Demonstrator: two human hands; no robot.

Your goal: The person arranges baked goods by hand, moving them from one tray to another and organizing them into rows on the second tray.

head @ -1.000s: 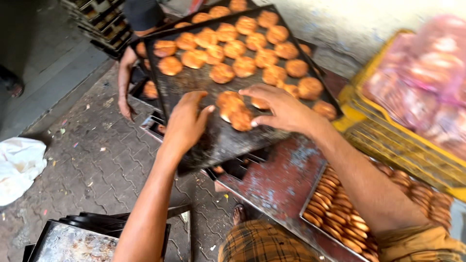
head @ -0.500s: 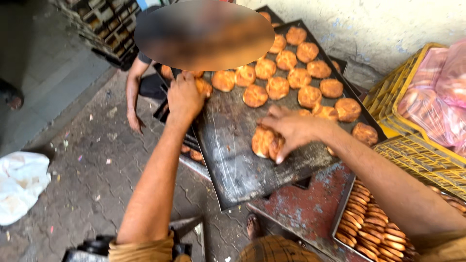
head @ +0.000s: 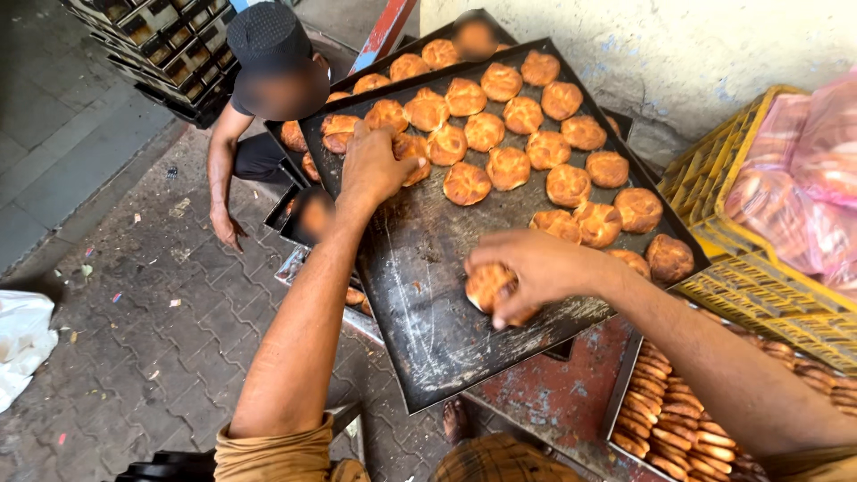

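Golden round buns (head: 507,167) cover the dark baking tray (head: 428,295). The right hand (head: 527,272) grips one bun (head: 489,286) near its front edge; the left hand (head: 373,165) seems closed on another bun (head: 412,145).

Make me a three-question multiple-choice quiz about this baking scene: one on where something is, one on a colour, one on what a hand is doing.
1. Where is the yellow crate?
A. right of the dark baking tray
B. on the white bag
C. under the other person's hand

2. What colour are the buns on the dark baking tray?
A. white
B. golden brown
C. green

3. What is the right hand doing?
A. resting flat on the pavement
B. gripping a bun
C. hanging empty in the air

Answers:
1. A, the crate sits past the tray's right edge.
2. B, every bun has a golden-brown crust.
3. B, its fingers curl around a bun near the tray's bare lower part, while the left hand reaches to buns further up.
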